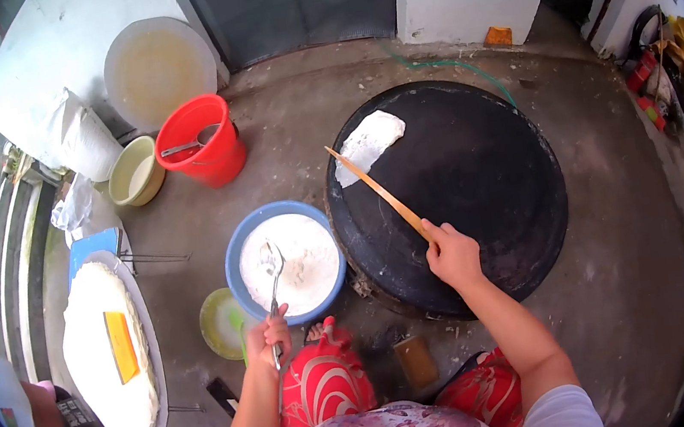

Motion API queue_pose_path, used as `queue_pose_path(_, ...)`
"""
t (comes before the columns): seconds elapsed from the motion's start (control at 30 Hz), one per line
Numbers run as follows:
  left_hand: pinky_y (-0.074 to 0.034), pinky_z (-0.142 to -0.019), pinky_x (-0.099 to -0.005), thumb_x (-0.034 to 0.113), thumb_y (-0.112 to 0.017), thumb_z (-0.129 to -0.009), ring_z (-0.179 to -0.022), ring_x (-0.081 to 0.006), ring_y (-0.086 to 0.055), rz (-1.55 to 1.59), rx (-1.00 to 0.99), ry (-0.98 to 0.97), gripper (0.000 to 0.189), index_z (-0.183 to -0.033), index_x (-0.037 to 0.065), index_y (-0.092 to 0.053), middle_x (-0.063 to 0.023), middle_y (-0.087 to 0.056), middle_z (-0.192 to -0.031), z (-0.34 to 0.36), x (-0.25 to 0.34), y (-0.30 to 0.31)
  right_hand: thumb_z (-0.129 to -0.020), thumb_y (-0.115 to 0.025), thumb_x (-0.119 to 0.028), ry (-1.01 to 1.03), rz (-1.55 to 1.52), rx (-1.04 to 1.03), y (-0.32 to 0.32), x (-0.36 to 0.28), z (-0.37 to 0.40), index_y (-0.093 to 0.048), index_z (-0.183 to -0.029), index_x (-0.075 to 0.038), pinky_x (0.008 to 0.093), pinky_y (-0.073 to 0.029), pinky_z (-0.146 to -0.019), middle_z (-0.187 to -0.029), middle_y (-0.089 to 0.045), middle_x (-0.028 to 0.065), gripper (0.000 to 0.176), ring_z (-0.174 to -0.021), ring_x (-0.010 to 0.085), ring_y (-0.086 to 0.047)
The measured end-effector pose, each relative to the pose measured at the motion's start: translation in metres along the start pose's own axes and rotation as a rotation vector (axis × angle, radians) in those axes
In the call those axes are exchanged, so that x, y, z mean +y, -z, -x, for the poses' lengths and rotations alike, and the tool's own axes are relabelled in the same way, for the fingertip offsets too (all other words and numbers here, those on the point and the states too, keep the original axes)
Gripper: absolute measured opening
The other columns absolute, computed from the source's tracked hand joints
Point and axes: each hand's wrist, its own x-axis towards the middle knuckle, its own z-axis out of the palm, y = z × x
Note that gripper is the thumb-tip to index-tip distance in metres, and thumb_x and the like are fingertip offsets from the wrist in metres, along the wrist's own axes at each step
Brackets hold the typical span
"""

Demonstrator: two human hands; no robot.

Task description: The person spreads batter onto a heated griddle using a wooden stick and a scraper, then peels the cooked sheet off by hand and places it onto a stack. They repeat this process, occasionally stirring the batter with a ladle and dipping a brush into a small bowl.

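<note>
My left hand (268,337) is closed around the long handle of a metal ladle (275,287). The ladle's bowl end is at the white contents of a blue basin (245,302). In my right hand (454,254) is a long, flat wooden spatula (392,199), gripped at its near end. Its tip reaches a patch of white batter (380,139) at the upper left of a big round black griddle (478,195). Beside my left hand sits a light green bowl (209,326) with whitish liquid and a green handle-like strip, partly hidden.
At left, a round board (158,393) carries a stack of thin white sheets (96,349) with an orange scraper (122,346) on top. Behind stand a red bucket (218,161), an olive basin (128,198) and a white sack (87,143). A green hose (461,64) runs behind the griddle.
</note>
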Motion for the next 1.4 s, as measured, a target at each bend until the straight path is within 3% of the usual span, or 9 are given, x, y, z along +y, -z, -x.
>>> queue_pose_path(0.1,-0.032,-0.036,-0.0198,0.017,-0.033,-0.091,-0.044,-0.0084,-0.036,0.035,0.041,0.009,0.033,-0.11,-0.007,-0.046,-0.0021,-0.043,-0.061,-0.006,0.001,0.014,-0.07,-0.058,-0.015,-0.026,0.396,0.113,-0.005,0.042,-0.033,-0.053,-0.115,-0.012,0.0361,-0.047,-0.057,-0.08,-0.052,0.0064,0.045,-0.063,0.0256,-0.055)
queue_pose_path(0.23,-0.032,-0.036,-0.0198,0.016,-0.033,-0.091,-0.044,-0.0085,-0.037,-0.006,0.074,-0.022,0.033,-0.109,-0.008,-0.046,-0.002,-0.042,-0.061,-0.007,0.001,0.017,-0.069,-0.056,-0.011,-0.215,-0.191,0.214,-0.013,0.029,-0.038,-0.059,-0.108,-0.013,0.0382,-0.048,-0.066,-0.081,-0.058,0.0125,0.039,-0.077,0.0281,-0.059)
queue_pose_path(0.47,-0.032,-0.035,-0.0198,0.015,-0.033,-0.091,-0.044,-0.008,-0.037,0.004,0.103,-0.016,0.031,-0.108,-0.007,-0.046,-0.0018,-0.042,-0.062,-0.012,0.002,0.02,-0.07,-0.055,-0.008,-0.152,0.299,0.197,-0.009,0.041,-0.065,-0.057,-0.108,-0.011,0.0397,-0.047,-0.058,-0.075,-0.054,0.0096,0.039,-0.067,0.028,-0.058)
queue_pose_path(0.6,-0.032,-0.035,-0.0197,0.013,-0.033,-0.09,-0.044,-0.008,-0.037,-0.005,0.093,-0.02,0.03,-0.108,-0.007,-0.046,-0.0018,-0.042,-0.062,-0.012,0.006,0.021,-0.069,-0.055,-0.011,-0.215,-0.125,0.283,-0.031,0.034,-0.043,-0.058,-0.109,-0.011,0.0399,-0.048,-0.069,-0.084,-0.058,0.0107,0.04,-0.079,0.0297,-0.059)
queue_pose_path(0.77,-0.032,-0.035,-0.0199,0.011,-0.034,-0.089,-0.044,-0.0081,-0.037,-0.001,0.119,-0.019,0.028,-0.107,-0.008,-0.046,-0.0019,-0.042,-0.061,-0.014,0.006,0.021,-0.069,-0.058,-0.013,-0.198,0.375,0.174,-0.01,0.054,-0.055,-0.055,-0.112,-0.012,0.0378,-0.047,-0.058,-0.08,-0.053,0.0089,0.043,-0.065,0.0262,-0.056)
queue_pose_path(0.93,-0.032,-0.035,-0.0197,0.011,-0.034,-0.089,-0.043,-0.0081,-0.037,-0.002,0.108,-0.008,0.028,-0.106,-0.008,-0.046,-0.002,-0.042,-0.061,-0.015,0.009,0.021,-0.07,-0.054,-0.013,-0.334,-0.073,0.222,-0.013,0.029,-0.055,-0.055,-0.113,-0.012,0.0395,-0.047,-0.074,-0.087,-0.059,0.0126,0.043,-0.082,0.0295,-0.059)
queue_pose_path(1.07,-0.033,-0.036,-0.0193,0.01,-0.035,-0.089,-0.043,-0.008,-0.037,-0.022,0.123,-0.008,0.028,-0.107,-0.008,-0.047,-0.0019,-0.042,-0.061,-0.017,0.011,0.025,-0.069,-0.056,-0.01,-0.192,0.365,0.122,-0.008,0.026,-0.077,-0.053,-0.111,-0.01,0.0395,-0.048,-0.061,-0.081,-0.055,0.0112,0.042,-0.07,0.0296,-0.059)
queue_pose_path(1.27,-0.032,-0.035,-0.0195,0.01,-0.035,-0.089,-0.044,-0.0081,-0.037,-0.035,0.135,-0.005,0.027,-0.105,-0.008,-0.047,-0.0019,-0.043,-0.061,-0.018,0.019,0.027,-0.068,-0.056,-0.01,-0.318,0.075,0.366,-0.029,0.055,-0.05,-0.054,-0.113,-0.013,0.0408,-0.048,-0.066,-0.084,-0.057,0.0122,0.046,-0.076,0.0309,-0.059)
queue_pose_path(1.4,-0.033,-0.036,-0.0196,0.01,-0.034,-0.089,-0.044,-0.0081,-0.037,-0.036,0.141,-0.01,0.028,-0.106,-0.008,-0.046,-0.002,-0.042,-0.061,-0.021,0.019,0.027,-0.068,-0.054,-0.008,-0.224,0.248,0.152,-0.007,0.034,-0.046,-0.053,-0.114,-0.013,0.0424,-0.048,-0.063,-0.082,-0.055,0.0126,0.046,-0.073,0.0308,-0.059)
